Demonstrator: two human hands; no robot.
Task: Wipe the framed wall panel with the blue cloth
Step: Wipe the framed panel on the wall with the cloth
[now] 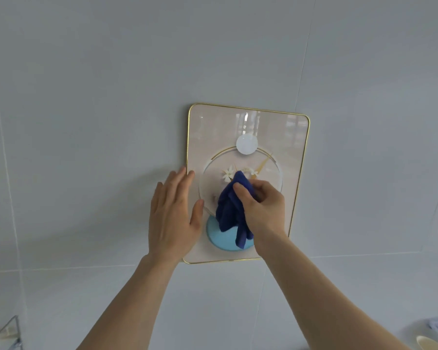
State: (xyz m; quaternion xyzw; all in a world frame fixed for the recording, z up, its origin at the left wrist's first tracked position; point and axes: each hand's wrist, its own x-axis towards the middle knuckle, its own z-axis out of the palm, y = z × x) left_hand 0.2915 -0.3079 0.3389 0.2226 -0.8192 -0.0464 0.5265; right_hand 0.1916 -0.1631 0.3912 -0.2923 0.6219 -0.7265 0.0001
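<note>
**Head view: right hand presses cloth to panel, left hand flat on its edge**

Head view, only one camera.

Framed wall panel [248, 183]: gold-rimmed, rounded corners, mounted on a pale grey tiled wall [86, 97]. Glossy face with reflections near the top. Artwork on it: white disc [247, 144] up top, thin circular ring below it, white flowers [229, 173] with gold leaves, light blue disc [221, 238] near the bottom.

Right hand [262, 209]: fingers curled, clenched around the bunched blue cloth [232, 210]. Thumb lies across the front of the cloth. Cloth is pushed against the panel's centre, just below the flowers. Its loose tail hangs down over the light blue disc. Hand covers the lower right part of the ring.

Left hand [173, 213]: fully spread, fingers straight and together, holding nothing. Palm is flat against the wall and the panel's left edge, fingertips crossing the gold rim, thumb lying on the panel face. Close beside the cloth, not touching it.

Both forearms bare, reaching up from the bottom of frame.

Bottom left corner: glass-like object [3, 334], partly cut off. Bottom right corner: pale rounded rim [430, 343], too cropped to identify.
</note>
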